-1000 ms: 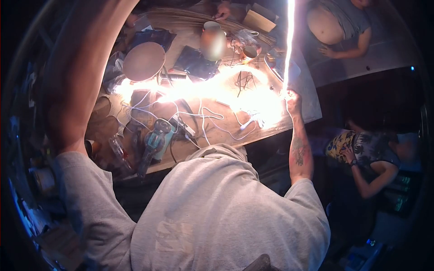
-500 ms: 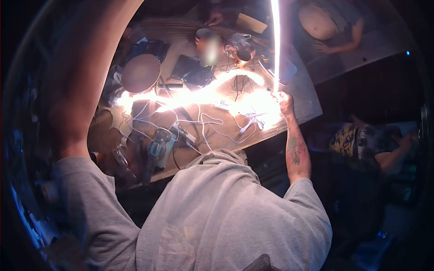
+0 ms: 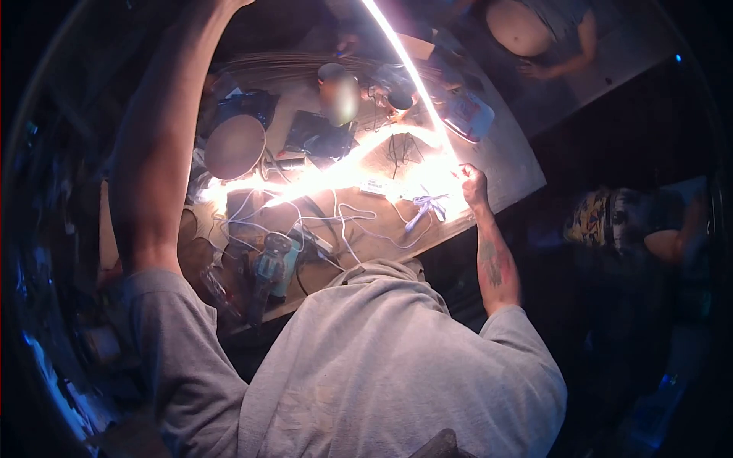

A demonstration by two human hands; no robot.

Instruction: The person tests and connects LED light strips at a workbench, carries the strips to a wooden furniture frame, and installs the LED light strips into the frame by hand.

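A glowing LED strip light [image 3: 412, 72] runs from the top edge of the view down to my right hand [image 3: 473, 185], whose fingers are closed on it near the table's right side. More of the lit strip [image 3: 324, 169] lies in loops across the table, its glare washing out whatever is beside it. My left arm is raised high; only a bit of my left hand [image 3: 241, 3] shows at the top edge, its fingers out of sight. Below my right hand lies a tied bundle of pale cable [image 3: 427, 211], with thin white wires [image 3: 355, 216] trailing left.
A teal tool [image 3: 276, 263] sits at the table's near edge. Farther back are a round disc [image 3: 235, 146], a dark packet [image 3: 317, 136] and a cylindrical container [image 3: 336, 91]. Another person's hand [image 3: 538, 70] rests on a surface at upper right. A third person stands at right.
The raised part of the strip has swung from nearly upright to leaning up and left. My left arm has shifted slightly down, bringing part of the hand into view. The right hand still holds on.
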